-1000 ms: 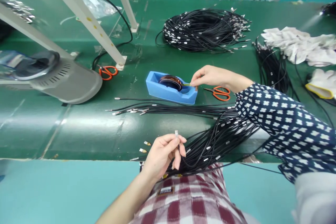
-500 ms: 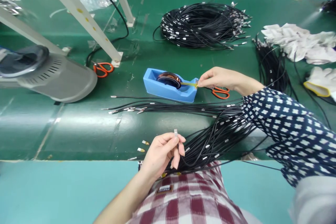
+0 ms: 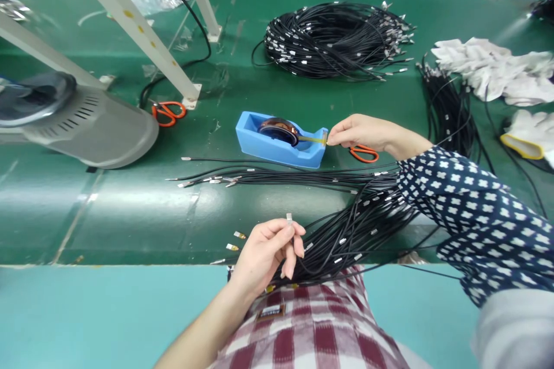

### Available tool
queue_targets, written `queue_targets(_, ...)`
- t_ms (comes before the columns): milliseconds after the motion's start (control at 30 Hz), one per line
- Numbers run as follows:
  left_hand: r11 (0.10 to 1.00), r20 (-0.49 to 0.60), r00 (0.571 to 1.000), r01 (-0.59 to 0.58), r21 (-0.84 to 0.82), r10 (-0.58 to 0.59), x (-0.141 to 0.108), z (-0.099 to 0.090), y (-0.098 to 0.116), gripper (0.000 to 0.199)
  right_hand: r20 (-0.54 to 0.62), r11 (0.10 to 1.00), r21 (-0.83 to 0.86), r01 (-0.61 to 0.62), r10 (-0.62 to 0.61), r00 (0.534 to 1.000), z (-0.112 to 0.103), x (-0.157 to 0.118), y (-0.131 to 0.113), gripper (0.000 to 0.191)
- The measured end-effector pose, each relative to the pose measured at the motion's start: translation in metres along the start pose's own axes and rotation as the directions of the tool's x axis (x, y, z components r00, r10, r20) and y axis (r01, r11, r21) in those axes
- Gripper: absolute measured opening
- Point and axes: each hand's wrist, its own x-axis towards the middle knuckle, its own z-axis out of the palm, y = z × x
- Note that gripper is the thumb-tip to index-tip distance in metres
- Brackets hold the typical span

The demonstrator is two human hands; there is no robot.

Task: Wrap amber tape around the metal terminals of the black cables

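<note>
My left hand [image 3: 268,251] pinches a black cable near its end, and a small silver plug [image 3: 289,218] sticks up above the fingertips. At the cutting edge of a blue tape dispenser [image 3: 279,153], my right hand [image 3: 363,131] is closed on the end of a strip of yellowish tape [image 3: 310,139]. The strip runs from an amber roll [image 3: 279,130] in the dispenser. Below the dispenser lies a bundle of black cables [image 3: 281,176] with silver plugs. More black cables [image 3: 346,236] spread beside my left hand and hang over the table edge.
A large coil of black cables [image 3: 333,40] lies at the back. Orange-handled scissors [image 3: 363,154] are under my right wrist; another pair of scissors [image 3: 169,113] lies left, near a grey machine [image 3: 95,127]. White gloves [image 3: 497,69] and a cable bundle [image 3: 450,104] are at right.
My right hand has shifted very slightly down and to the right at the dispenser's edge. My left hand still holds the cable in the same place.
</note>
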Motion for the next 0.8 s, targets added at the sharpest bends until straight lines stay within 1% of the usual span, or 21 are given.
queue_targets(67,1.0,0.001,1.0,0.001,-0.001,-0.001,0.0,0.0,0.0,0.024,0.009,1.0,0.011,-0.006,0.006,1.0,0.001,0.001,0.001,0.018)
queue_targets(133,1.0,0.004,1.0,0.006,0.002,-0.006,0.0,-0.001,0.0,0.024,-0.014,1.0,0.003,-0.006,0.006,1.0,0.004,0.0,0.002,0.017)
queue_targets(167,1.0,0.004,1.0,0.007,0.006,-0.007,0.0,-0.001,0.0,0.024,-0.041,1.0,-0.011,0.003,-0.003,0.999,0.006,-0.001,0.002,0.017)
queue_targets(233,1.0,0.007,1.0,0.01,0.015,-0.01,0.001,-0.002,0.0,0.024,-0.133,0.997,-0.06,0.045,-0.053,0.99,0.013,-0.005,0.001,0.016)
queue_targets(300,1.0,0.008,1.0,0.01,0.025,-0.01,0.002,-0.002,0.0,0.025,-0.232,0.988,-0.126,0.093,-0.12,0.965,0.02,-0.011,-0.001,0.014)
queue_targets(333,1.0,0.007,1.0,0.009,0.03,-0.009,0.003,-0.002,0.0,0.025,-0.268,0.986,-0.139,0.095,-0.13,0.955,0.024,-0.015,-0.003,0.014)
queue_targets(367,0.999,0.006,1.0,0.009,0.036,-0.01,0.003,-0.002,0.001,0.025,-0.29,0.989,-0.121,0.079,-0.111,0.951,0.028,-0.017,-0.005,0.014)
queue_targets(433,0.999,0.001,1.0,0.011,0.046,-0.011,0.003,-0.001,0.001,0.025,-0.307,1.0,0.009,0.0,0.002,0.952,0.033,-0.021,-0.01,0.013)
queue_targets(500,0.999,-0.004,1.0,0.012,0.053,-0.011,0.003,0.001,0.001,0.026,-0.293,0.981,0.178,-0.081,0.131,0.947,0.036,-0.022,-0.012,0.011)
queue_targets(533,0.998,-0.005,1.0,0.009,0.056,-0.009,0.002,0.002,0.001,0.026,-0.284,0.966,0.234,-0.105,0.172,0.943,0.037,-0.021,-0.011,0.011)
queue_targets(567,0.998,-0.006,1.0,0.005,0.059,-0.005,0.002,0.003,0.001,0.026,-0.278,0.96,0.253,-0.121,0.192,0.941,0.039,-0.019,-0.01,0.013)
queue_targets(667,0.997,-0.006,1.0,-0.007,0.078,0.007,-0.001,0.006,0.001,0.027,-0.295,0.977,0.166,-0.131,0.176,0.939,0.045,-0.013,0.002,0.016)
queue_targets(733,0.996,-0.021,1.0,-0.02,0.087,0.022,-0.004,0.007,0.001,0.028,-0.32,0.989,0.098,-0.114,0.14,0.937,0.05,-0.013,0.012,0.011)
queue_targets(800,0.995,-0.043,0.998,-0.035,0.098,0.039,-0.006,0.008,0.001,0.028,-0.326,0.994,0.076,-0.075,0.096,0.94,0.056,-0.019,0.018,0.004)
